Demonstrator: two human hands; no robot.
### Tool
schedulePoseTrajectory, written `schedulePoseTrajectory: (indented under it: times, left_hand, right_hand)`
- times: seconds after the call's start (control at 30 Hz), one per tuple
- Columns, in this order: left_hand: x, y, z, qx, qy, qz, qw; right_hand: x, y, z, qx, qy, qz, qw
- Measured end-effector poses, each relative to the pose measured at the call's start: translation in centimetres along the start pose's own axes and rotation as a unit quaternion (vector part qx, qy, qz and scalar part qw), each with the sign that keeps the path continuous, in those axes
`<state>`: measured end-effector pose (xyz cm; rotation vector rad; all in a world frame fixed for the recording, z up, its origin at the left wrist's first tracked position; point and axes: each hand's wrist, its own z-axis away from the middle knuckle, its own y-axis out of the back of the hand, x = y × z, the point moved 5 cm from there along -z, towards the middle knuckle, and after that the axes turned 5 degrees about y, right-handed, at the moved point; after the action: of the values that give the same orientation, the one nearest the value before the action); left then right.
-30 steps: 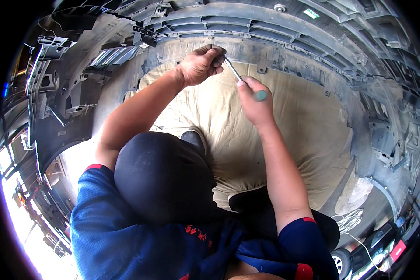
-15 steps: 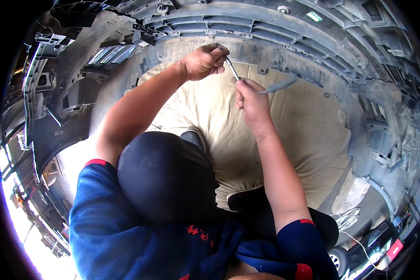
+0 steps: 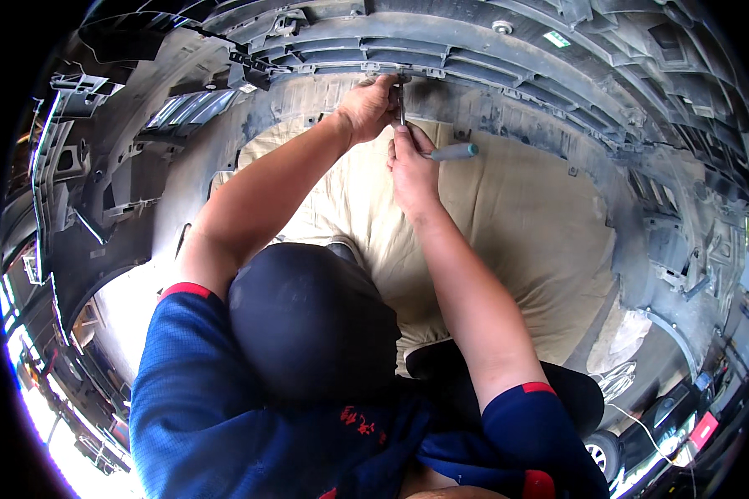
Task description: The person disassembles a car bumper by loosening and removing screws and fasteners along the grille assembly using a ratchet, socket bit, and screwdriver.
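Note:
My right hand (image 3: pixel 414 170) is closed round a socket wrench. Its slim metal shaft (image 3: pixel 402 112) points away from me, and a grey handle with a teal end (image 3: pixel 453 152) sticks out to the right; their join is hidden in my fingers. The far end of the shaft meets the slatted edge of a dark plastic car bumper (image 3: pixel 483 71), seen from its inner side. Just left of the shaft, my left hand (image 3: pixel 368 112) is closed with its fingertips at that edge. Whatever it pinches there is hidden.
A beige padded cloth (image 3: pixel 508 224) lies below my hands, within the bumper's curve. My black-clad knee (image 3: pixel 308 320) rises in front of me. Brackets and slats line both sides. At the lower right are a coiled white cable (image 3: pixel 616 381) and a car wheel (image 3: pixel 601 456).
Both hands have moved away from me, up to the bumper's edge, the right one also leftward. The shaft stands straighter and now reaches the bumper. The wrench handle has come left with my right hand.

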<state>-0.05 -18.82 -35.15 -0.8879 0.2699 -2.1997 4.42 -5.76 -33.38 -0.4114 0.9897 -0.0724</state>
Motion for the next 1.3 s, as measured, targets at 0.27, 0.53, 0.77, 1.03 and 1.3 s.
schedulePoseTrajectory:
  times: [0.27,0.53,0.77,1.03,1.3]
  left_hand:
    - [0.5,0.2,-1.3,-0.013,-0.006,0.004,1.0]
    - [0.1,0.6,-2.0,-0.025,0.003,0.015,1.0]
    - [0.4,1.0,-2.8,-0.028,0.007,0.023,0.999]
    - [0.8,0.3,-0.8,-0.085,0.015,-0.094,0.992]
    - [0.7,-0.1,-0.5,-0.057,0.002,-0.263,0.963]
  right_hand:
    - [-0.1,-1.0,-0.7,0.022,0.013,0.001,1.0]
    - [-0.1,-0.5,-0.9,0.035,-0.015,-0.003,0.999]
    - [0.3,0.1,-1.9,0.028,0.049,0.073,0.996]
    - [1.2,-0.2,-2.2,-0.046,-0.139,-0.333,0.932]
    - [1.9,0.4,-2.5,0.066,0.079,0.019,0.994]
